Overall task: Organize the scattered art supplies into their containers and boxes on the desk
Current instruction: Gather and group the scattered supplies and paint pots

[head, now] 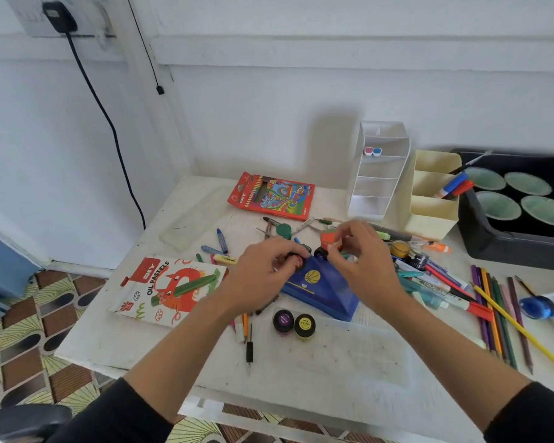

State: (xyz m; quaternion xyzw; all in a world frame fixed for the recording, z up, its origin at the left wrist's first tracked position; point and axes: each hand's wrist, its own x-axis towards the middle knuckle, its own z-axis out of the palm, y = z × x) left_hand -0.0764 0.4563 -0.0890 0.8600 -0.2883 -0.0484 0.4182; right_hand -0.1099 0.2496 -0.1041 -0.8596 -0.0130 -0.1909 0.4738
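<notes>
Left hand (263, 270) pinches a red-lidded pot (297, 261), right hand (363, 254) a dark pot (320, 252), over blue case (322, 290).

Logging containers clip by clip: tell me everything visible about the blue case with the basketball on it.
The blue case lies flat on the white desk, turned at an angle, apparently closed. It looks like smooth plastic with sloping faces, a yellow basketball emblem and a thin yellow line. The left hand, pinching a small dark pot, and the right hand are over its far end; contact is unclear. Two paint pots stand just before it.
</notes>
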